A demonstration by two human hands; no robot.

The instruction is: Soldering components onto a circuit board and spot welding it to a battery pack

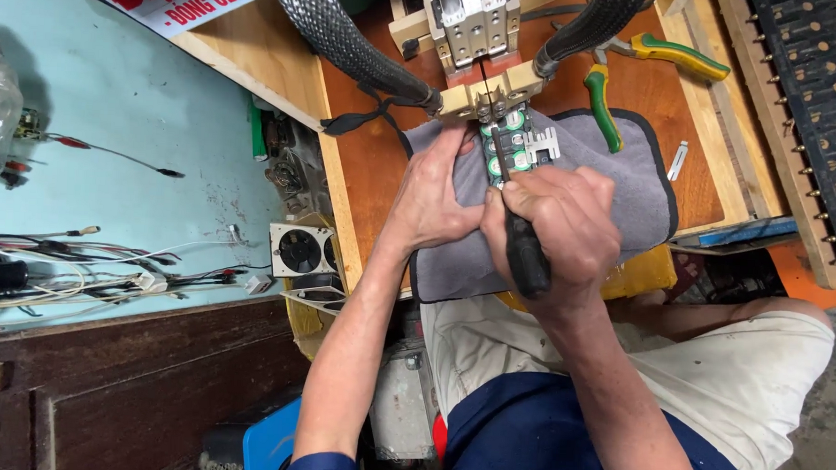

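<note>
Grey cloth mat [627, 192]: soft, matt. Wooden surface [384, 158]: smooth, reddish. Tool handle [527, 254]: matt black plastic. Pliers grips [604, 107]: glossy green plastic.

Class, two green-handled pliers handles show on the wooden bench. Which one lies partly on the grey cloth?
The all-green handle: its lower end rests on the grey cloth. The green-and-yellow handle lies further back on bare wood.

At frame centre, the right hand [555, 222] grips a black-handled screwdriver [521, 235], its tip on a green battery cell pack [514, 143] lying on a grey cloth [617, 192]. The left hand [434, 198] steadies the pack beneath the spot-welder head [474, 31]. Green-handled pliers [632, 75] lie at upper right.
</note>
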